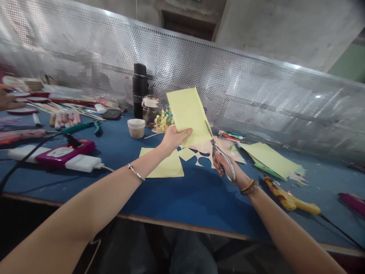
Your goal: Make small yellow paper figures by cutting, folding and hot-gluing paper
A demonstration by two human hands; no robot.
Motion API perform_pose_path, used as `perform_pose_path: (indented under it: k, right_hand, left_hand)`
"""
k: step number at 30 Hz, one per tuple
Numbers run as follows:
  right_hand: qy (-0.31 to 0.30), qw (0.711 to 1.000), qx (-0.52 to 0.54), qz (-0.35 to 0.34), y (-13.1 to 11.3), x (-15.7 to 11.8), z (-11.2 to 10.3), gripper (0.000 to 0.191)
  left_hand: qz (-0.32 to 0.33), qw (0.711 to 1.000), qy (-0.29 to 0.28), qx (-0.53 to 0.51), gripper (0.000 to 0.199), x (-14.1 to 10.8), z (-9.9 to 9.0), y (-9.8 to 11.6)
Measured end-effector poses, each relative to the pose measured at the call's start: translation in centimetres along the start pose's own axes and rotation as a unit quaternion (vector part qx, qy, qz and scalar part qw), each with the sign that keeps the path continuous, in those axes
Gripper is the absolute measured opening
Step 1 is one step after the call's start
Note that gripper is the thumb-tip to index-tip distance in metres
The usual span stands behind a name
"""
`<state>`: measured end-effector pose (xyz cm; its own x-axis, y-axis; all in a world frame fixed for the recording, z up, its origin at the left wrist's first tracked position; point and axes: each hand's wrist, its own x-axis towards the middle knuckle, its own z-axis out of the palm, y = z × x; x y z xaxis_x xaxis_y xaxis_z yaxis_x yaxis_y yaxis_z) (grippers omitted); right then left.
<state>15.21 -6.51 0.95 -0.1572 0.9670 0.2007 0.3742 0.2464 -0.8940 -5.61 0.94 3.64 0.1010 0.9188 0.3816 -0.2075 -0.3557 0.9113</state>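
A yellow sheet of paper [186, 110] is held up above the table by my left hand [174, 139], thumb on its near face and the fingers hidden behind. My right hand [224, 163] grips a pair of silver scissors [229, 167] by the handles. The blades meet the right edge of the raised sheet, near its lower corner. Below my left hand, another yellow sheet [168, 167] lies flat on the blue table [188, 201]. Pale paper scraps with rounded cut-outs [203, 160] lie between my hands, beside a small yellow piece [186, 154].
More yellow paper [273, 158] and a yellow glue gun [291, 198] lie to the right. At the back stand a black flask [139, 91], a jar [150, 114] and a small cup [136, 128]. A purple power strip [65, 154] and pliers [82, 126] lie left. Another person's hand [10, 101] shows far left.
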Motion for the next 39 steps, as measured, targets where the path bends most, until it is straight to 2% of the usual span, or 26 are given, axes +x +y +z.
perform_pose_path:
  k: [6,14,24,34,39]
  right_hand:
    - [-0.006,1.0,0.018,-0.01,0.4,0.09,-0.09,0.047]
    - [0.011,1.0,-0.016,0.013,-0.45,-0.09,0.11,0.05]
    - [0.027,0.999,-0.033,0.028,0.02,-0.11,-0.18,0.047]
    - [0.027,0.999,-0.034,0.031,0.29,-0.03,-0.33,0.044]
    - [0.027,0.998,-0.044,0.041,0.41,0.05,-0.41,0.043]
  left_hand:
    - [-0.003,1.0,-0.005,-0.009,0.033,-0.27,0.26,0.27]
    - [-0.01,1.0,-0.002,-0.011,0.031,-0.26,0.25,0.43]
    - [-0.003,1.0,-0.008,0.014,0.04,0.09,-0.13,-0.24]
    - [0.004,1.0,-0.006,0.027,0.037,0.12,-0.14,-0.43]
    - [-0.026,1.0,0.013,0.002,0.041,0.27,-0.51,0.09]
